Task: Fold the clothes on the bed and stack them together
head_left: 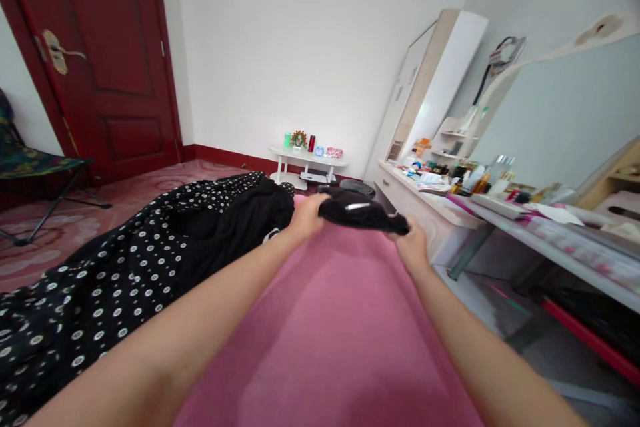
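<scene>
A black garment (357,215) with a small white label is stretched between my two hands at the far end of the pink cloth-covered surface (345,320). My left hand (309,215) is closed on its left edge, and my right hand (411,243) grips its right edge. The fingers are partly hidden by the fabric, and motion blurs the picture slightly. Beside my left arm lies a heap of black clothes with white dots (130,267), with a plain black piece (235,227) among them.
To the right stands a dressing table (445,208) crowded with bottles, below a large mirror (565,107). A low white table (305,155) holds small ornaments by the far wall. A folding chair (40,167) stands left, near a dark red door (110,47).
</scene>
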A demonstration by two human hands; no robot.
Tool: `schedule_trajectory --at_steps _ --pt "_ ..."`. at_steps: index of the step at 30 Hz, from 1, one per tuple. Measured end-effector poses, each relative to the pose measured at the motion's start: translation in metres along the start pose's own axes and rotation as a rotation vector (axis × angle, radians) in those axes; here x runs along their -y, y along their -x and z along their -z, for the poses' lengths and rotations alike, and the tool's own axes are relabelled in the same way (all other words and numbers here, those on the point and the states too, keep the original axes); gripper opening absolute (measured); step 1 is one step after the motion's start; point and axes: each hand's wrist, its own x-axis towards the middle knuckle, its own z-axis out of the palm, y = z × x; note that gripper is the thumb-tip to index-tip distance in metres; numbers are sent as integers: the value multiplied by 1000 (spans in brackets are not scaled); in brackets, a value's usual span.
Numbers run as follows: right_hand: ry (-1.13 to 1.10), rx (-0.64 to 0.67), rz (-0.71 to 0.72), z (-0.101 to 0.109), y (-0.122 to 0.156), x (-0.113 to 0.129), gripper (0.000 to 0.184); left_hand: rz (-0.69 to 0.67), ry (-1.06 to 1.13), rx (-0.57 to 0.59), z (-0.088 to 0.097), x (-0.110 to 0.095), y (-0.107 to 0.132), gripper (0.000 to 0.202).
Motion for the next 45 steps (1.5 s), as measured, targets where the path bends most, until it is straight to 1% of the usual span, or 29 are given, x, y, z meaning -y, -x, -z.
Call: schedule_trajectory --at_steps 1,2,3,5,7,10,15,17,19,21,22,25,27,29,30,31,32,33,34,36,38,39,41,43,45 --pt "60 77 13 -2 22 -20 37 28 -45 72 -13 9 26 50" --pt "75 135 7 -4 42 -38 34 32 -68 157 -26 18 50 51" --pt "84 166 -4 -6 60 -53 32 13 -73 215 -38 25 71 52" --pt "107 188 -14 -7 84 -74 39 28 -90 172 -56 34 101 57" --pt "115 199 -21 -7 93 -83 44 54 -102 124 -64 37 114 59" --pt "97 207 -34 -6 91 -87 44 56 -113 125 -65 37 115 58" --pt "98 232 -23 -5 87 -88 44 44 -155 142 -59 33 113 56" --pt "189 204 25 -4 89 -83 40 22 -204 118 -55 25 114 56" --pt "331 150 113 -5 93 -72 36 -40 -250 114 -51 15 114 61" --pt "450 107 225 -9 98 -55 34 -111 -270 163 -49 6 114 64" --pt "483 107 284 -12 99 -43 33 -132 -272 196 -49 2 113 61" --pt "509 152 451 -25 90 2 34 -127 -272 254 -50 -4 112 44" --pt "502 143 528 -34 71 36 39 -112 -273 251 -51 -4 111 35" --pt "490 77 562 -42 47 64 44 -105 -275 244 -51 -4 110 31" --pt "494 50 566 -45 36 72 47 -106 -276 243 -50 -3 110 29" --pt "511 39 559 -49 27 74 50 -108 -277 243 -50 -3 110 27" --pt "542 56 543 -53 21 70 52 -111 -277 241 -50 -3 109 26" --pt "585 113 522 -58 21 60 54 -113 -275 240 -50 -2 109 26" --pt "633 199 493 -63 24 45 54 -113 -271 237 -50 -2 109 26" --pt "726 424 423 -73 39 9 50 -106 -257 232 -50 -1 109 22" --pt "786 542 353 -81 58 -25 46 -93 -239 226 -51 0 108 16" --pt "798 560 336 -83 65 -36 46 -85 -229 224 -51 0 108 15" --pt "782 547 329 -84 73 -45 45 -62 -213 196 -51 -1 107 17" --pt "722 496 334 -82 74 -41 43 -33 -212 119 -50 -1 107 23" --pt "660 363 334 -77 72 -32 43 -5 -226 42 -49 -1 106 29"
